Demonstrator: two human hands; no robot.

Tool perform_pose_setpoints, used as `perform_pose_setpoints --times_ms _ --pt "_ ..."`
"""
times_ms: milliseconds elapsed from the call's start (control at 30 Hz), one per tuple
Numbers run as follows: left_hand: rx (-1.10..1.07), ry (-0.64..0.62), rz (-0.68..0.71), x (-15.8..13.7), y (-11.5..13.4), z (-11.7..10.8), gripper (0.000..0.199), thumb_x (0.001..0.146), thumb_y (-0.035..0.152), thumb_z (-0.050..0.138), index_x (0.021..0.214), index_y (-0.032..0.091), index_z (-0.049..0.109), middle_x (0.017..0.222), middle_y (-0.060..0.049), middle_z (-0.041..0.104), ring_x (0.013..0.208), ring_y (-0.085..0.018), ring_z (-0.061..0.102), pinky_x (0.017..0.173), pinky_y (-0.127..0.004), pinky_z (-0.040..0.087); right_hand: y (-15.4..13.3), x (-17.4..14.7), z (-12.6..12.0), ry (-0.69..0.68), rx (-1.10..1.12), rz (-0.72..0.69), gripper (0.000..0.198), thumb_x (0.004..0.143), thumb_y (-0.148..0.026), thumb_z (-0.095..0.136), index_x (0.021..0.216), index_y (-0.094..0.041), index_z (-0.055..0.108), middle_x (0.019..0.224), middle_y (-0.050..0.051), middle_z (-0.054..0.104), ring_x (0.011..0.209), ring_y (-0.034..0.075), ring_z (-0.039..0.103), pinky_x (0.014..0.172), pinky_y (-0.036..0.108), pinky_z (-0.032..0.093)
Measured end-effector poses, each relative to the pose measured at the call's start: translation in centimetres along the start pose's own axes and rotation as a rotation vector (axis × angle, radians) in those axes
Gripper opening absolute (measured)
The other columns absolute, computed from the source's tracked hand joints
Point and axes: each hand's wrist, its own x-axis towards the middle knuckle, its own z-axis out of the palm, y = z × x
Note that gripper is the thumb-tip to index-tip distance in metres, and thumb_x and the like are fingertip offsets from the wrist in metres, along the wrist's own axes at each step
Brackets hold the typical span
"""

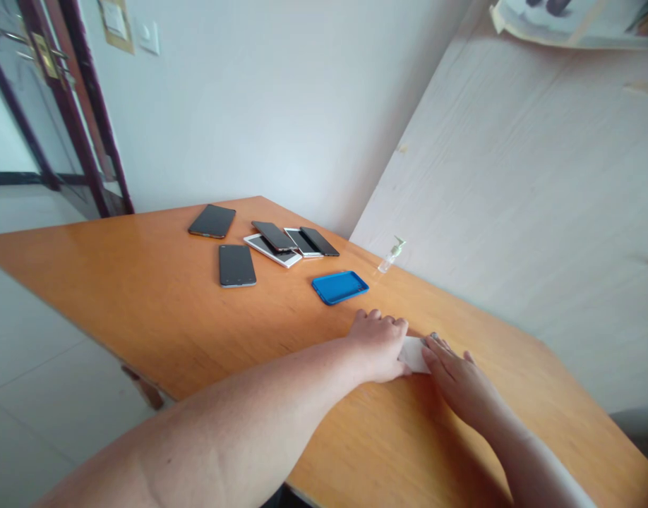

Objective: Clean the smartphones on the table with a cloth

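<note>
A white flat thing [415, 354] sits low over the wooden table between my two hands. Most of it is hidden, so its kind does not show. My left hand [381, 344] closes around its left end with bent fingers. On its right end lies my right hand [456, 374], fingers together and fairly straight, the thumb side against it. A small shiny bit [433, 336] shows by the right fingertips. Just beyond my left hand is a blue phone case [339, 288], open side up. Farther right of the case stands a small clear pump bottle [391, 257].
Several phones lie farther back: a dark one [212, 221], another dark one [237, 266], and an overlapping group with a white-framed phone [260, 247]. Walls [282, 106] border the far sides of the table [159, 296]. A door [64, 106] stands at the left.
</note>
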Motion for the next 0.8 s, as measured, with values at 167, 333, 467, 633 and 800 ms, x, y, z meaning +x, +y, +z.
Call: perform_pose_setpoints --times_ms 167,333,467,633,800 --pt "-0.010 -0.005 -0.020 0.0 0.0 -0.2 0.053 0.076 0.058 0.066 0.111 0.021 0.051 0.112 -0.011 0.066 0.110 -0.034 0.056 0.088 -0.047 0.042 -2.1 -0.6 -0.4 0.007 0.028 -0.111 0.054 0.102 -0.044 0.022 0.144 -0.018 0.046 0.151 0.015 0.043 0.144 0.028 0.032 0.116 0.060 0.023" --pt "-0.010 0.007 -0.050 0.0 -0.1 -0.1 0.047 0.078 0.053 0.065 0.110 0.021 0.052 0.111 -0.011 0.066 0.110 -0.034 0.057 0.089 -0.048 0.040 -3.0 -0.8 -0.8 -0.044 0.098 -0.228 0.053 0.103 -0.045 0.023 0.146 -0.022 0.043 0.154 0.010 0.041 0.146 0.024 0.028 0.119 0.056 0.018" --pt "0.008 0.015 -0.038 0.1 -0.3 0.0 0.055 0.073 0.059 0.069 0.109 0.021 0.052 0.111 -0.011 0.066 0.109 -0.034 0.057 0.088 -0.048 0.042 -0.3 -0.1 0.2 0.015 0.018 -0.040 0.057 0.102 -0.044 0.020 0.141 -0.013 0.048 0.151 0.018 0.042 0.143 0.031 0.032 0.114 0.065 0.023" --pt "0.000 0.007 -0.049 0.1 -0.2 -0.1 0.048 0.076 0.055 0.067 0.108 0.021 0.052 0.111 -0.011 0.066 0.109 -0.034 0.057 0.087 -0.047 0.042 -2.7 -0.9 -0.5 0.021 0.059 -0.172 0.052 0.102 -0.042 0.025 0.143 -0.018 0.047 0.149 0.015 0.045 0.143 0.029 0.033 0.115 0.061 0.025" --pt "-0.007 -0.006 -0.052 0.1 -0.2 -0.2 0.046 0.077 0.052 0.066 0.107 0.021 0.052 0.113 -0.011 0.065 0.110 -0.033 0.057 0.087 -0.046 0.043 -3.7 -1.1 -1.2 -0.019 0.121 -0.267 0.051 0.103 -0.043 0.027 0.147 -0.023 0.043 0.151 0.011 0.044 0.144 0.026 0.031 0.118 0.059 0.020"
